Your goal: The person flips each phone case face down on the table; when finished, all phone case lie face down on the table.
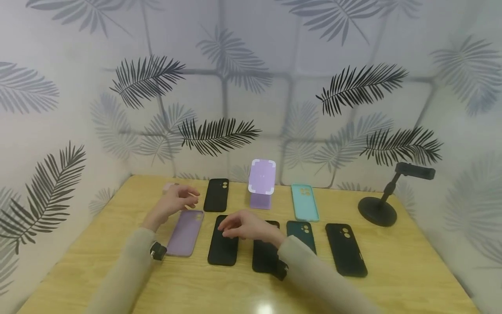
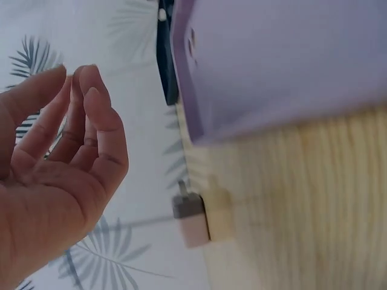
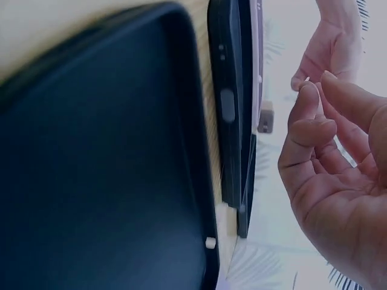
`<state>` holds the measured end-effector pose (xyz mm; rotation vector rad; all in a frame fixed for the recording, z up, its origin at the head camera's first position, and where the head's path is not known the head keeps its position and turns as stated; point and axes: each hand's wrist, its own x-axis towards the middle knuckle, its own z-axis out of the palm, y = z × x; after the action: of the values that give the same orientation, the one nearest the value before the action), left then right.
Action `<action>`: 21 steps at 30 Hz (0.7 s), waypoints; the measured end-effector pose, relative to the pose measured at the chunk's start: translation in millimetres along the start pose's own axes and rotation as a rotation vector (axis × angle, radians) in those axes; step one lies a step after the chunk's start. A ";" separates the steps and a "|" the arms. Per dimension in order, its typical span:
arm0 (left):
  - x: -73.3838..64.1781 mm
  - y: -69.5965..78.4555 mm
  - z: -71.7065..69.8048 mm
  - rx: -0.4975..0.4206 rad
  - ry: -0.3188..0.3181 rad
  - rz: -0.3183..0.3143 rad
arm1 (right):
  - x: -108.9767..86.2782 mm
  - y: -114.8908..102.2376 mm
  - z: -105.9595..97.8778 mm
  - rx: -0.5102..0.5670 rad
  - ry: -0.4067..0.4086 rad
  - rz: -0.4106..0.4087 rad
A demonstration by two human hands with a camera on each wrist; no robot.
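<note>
My left hand [image 1: 177, 201] hovers over the far end of a lilac phone case [image 1: 185, 237], its fingers loosely bent and nothing held. In the left wrist view, that hand [image 2: 66, 151] has thumb and fingertips close together. Above a black phone case [image 1: 222, 250] is my right hand [image 1: 247, 226], also loosely bent and holding nothing. The right forearm partly covers another black phone case [image 1: 263, 259]. Beyond the left hand stands a small pink and grey charger plug [image 2: 192, 220], mostly hidden by that hand in the head view.
At the back are a black case [image 1: 216, 196], a purple phone stand [image 1: 262, 176] and a turquoise case [image 1: 305, 205]. A dark teal case [image 1: 303, 233] and a black case [image 1: 346, 250] lie to the right. A black stand [image 1: 378, 211] is at far right. Patterned cloth [image 1: 274, 109] hangs behind.
</note>
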<state>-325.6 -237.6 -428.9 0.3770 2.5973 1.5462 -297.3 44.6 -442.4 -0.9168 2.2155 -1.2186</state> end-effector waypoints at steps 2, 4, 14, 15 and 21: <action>0.3 -7.2 -4.7 0.045 -0.009 -0.013 | 5.9 -4.0 5.8 -0.016 -0.030 -0.022; 1.3 -13.7 -8.8 0.076 -0.005 -0.044 | 11.6 -8.7 12.2 -0.025 -0.066 -0.052; 5.4 -36.1 -25.4 0.149 -0.089 -0.086 | 35.1 -25.8 43.5 -0.114 -0.144 -0.120; 5.3 -37.4 -26.5 0.146 -0.101 -0.095 | 36.8 -26.2 45.8 -0.124 -0.148 -0.124; 7.8 -44.1 -33.5 0.125 -0.176 -0.135 | 46.9 -28.8 53.6 -0.211 -0.177 -0.111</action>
<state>-347.2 -284.3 -451.0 0.3247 2.5313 1.2535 -284.5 -30.9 -448.1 -1.1958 2.2036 -0.9209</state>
